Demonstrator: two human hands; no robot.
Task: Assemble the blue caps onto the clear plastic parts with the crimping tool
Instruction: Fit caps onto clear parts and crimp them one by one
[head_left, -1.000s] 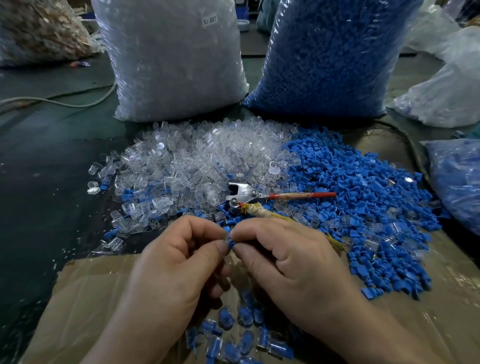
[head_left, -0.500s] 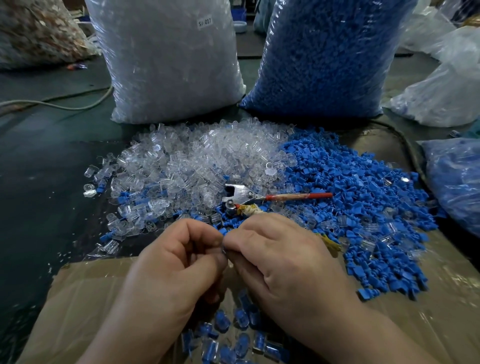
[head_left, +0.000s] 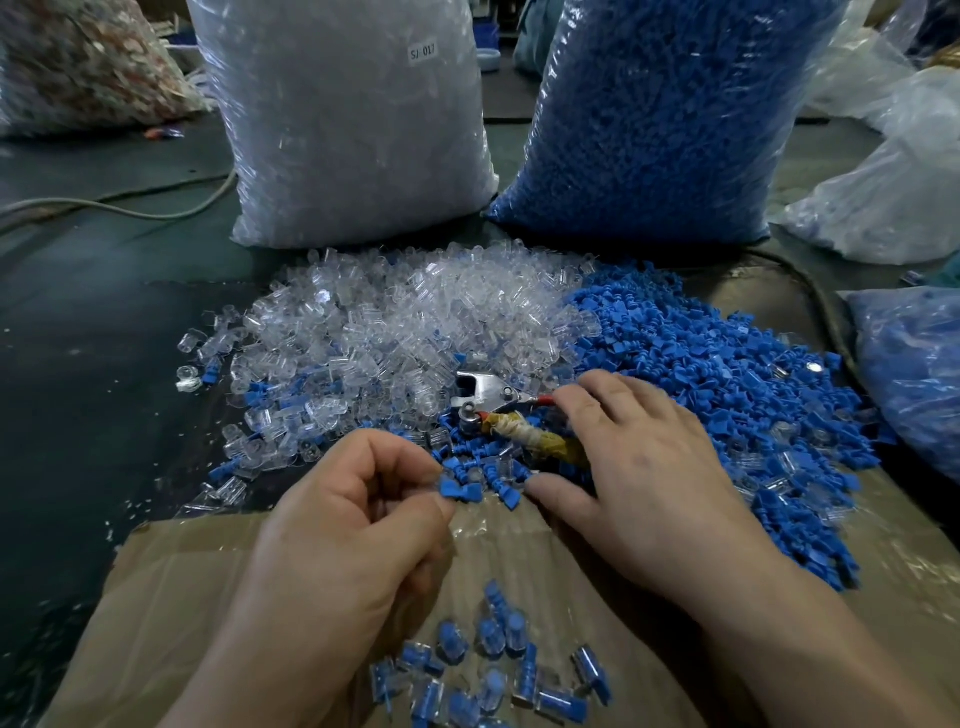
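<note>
A: What is held, and where?

B: At centre frame, a small blue cap is pinched between thumb and forefinger of the left hand. Whether a clear part is already seated under it cannot be told. The right hand is laid, fingers spread and uncurled, over the handles of the crimping tool, just above centre. Nothing is gripped by that hand.

A: How are the pieces expected to handle?

B: The cap is judged light, stiff and easily flicked away, so a fingertip pinch on its flat head is suggested. The clear plastic parts, heaped at upper centre-left, are likely slick and thin-walled, and are best taken by the sides. The tool is metal and heavier. It is best taken by both handles, one red, one wrapped in yellowish tape.

A: And the rest?

B: A heap of blue caps is spread at centre right. Finished pieces are scattered at bottom centre on cardboard.
</note>
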